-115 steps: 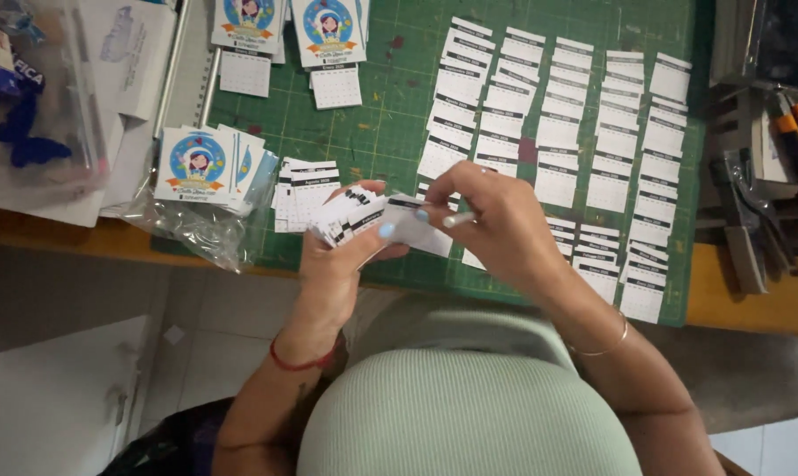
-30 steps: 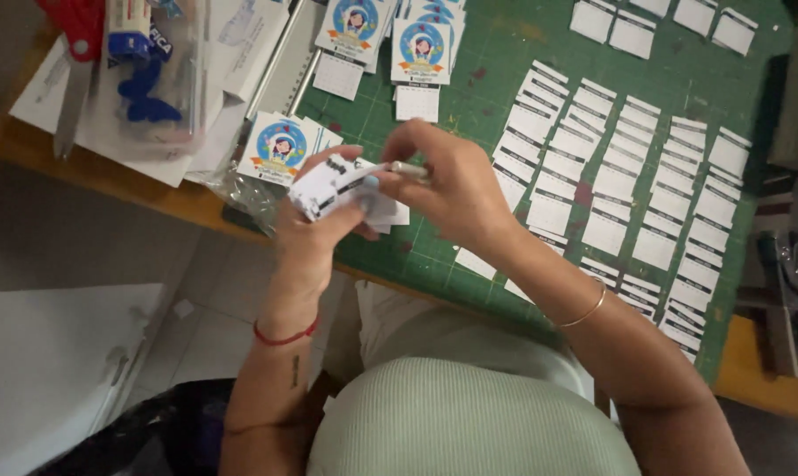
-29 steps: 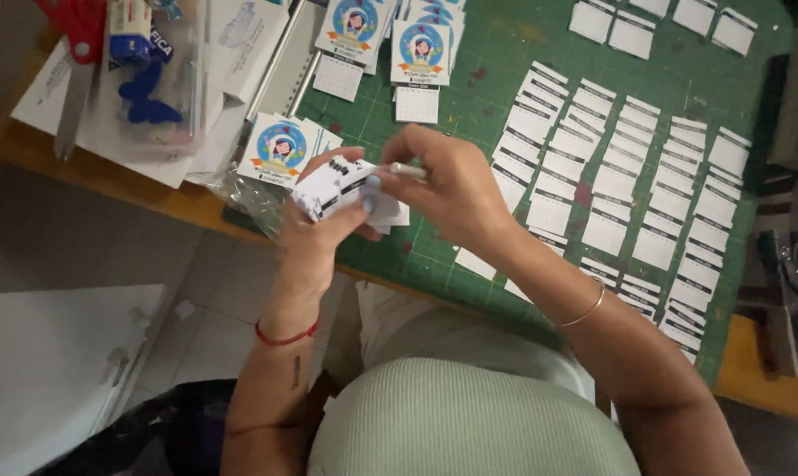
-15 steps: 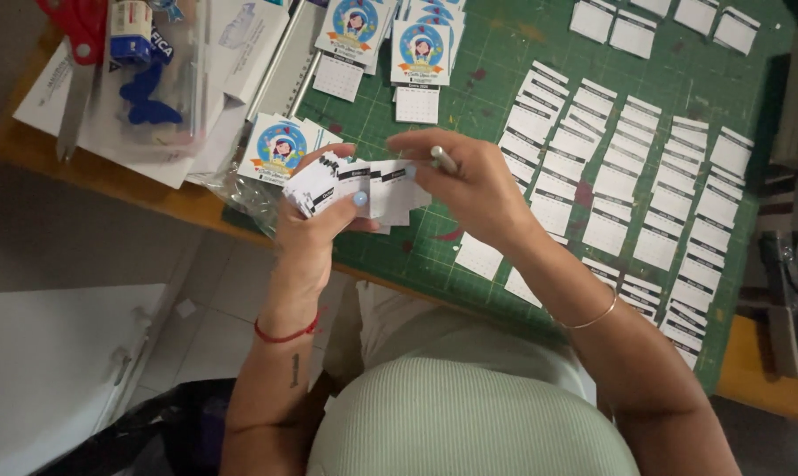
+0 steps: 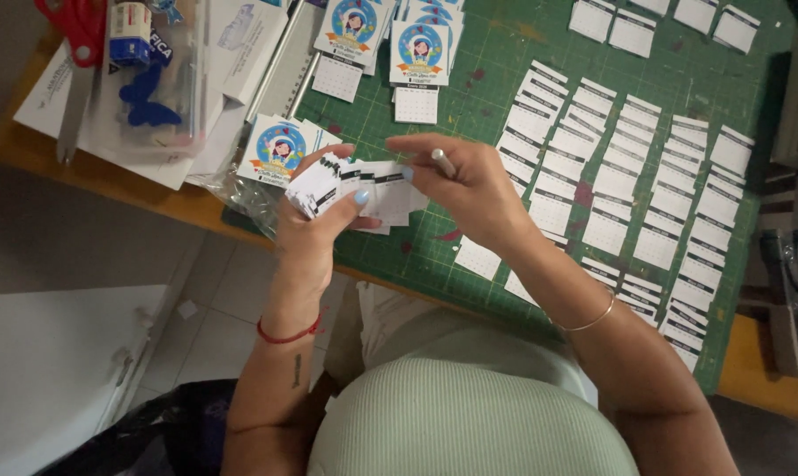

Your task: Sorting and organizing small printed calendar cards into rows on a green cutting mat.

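My left hand (image 5: 315, 225) grips a fanned stack of small white calendar cards (image 5: 328, 181) with black top strips, held above the near edge of the green cutting mat (image 5: 496, 53). My right hand (image 5: 469, 185) pinches one card (image 5: 390, 187) at the stack's right side and also holds a thin grey pen (image 5: 443, 162) between its fingers. Rows of the same small cards (image 5: 628, 167) lie spread on the mat to the right.
Round-picture printed cards (image 5: 280, 150) lie in a clear bag at the mat's left edge, with more (image 5: 419, 51) at the top. Red-handled scissors (image 5: 77, 53), a clear case and papers sit far left. Metal tools (image 5: 791, 291) lie at the right on the wooden table.
The stack in my left hand has fanned out wider and my right hand has drawn one card out to the right. The view has shifted a little since the oldest frame.
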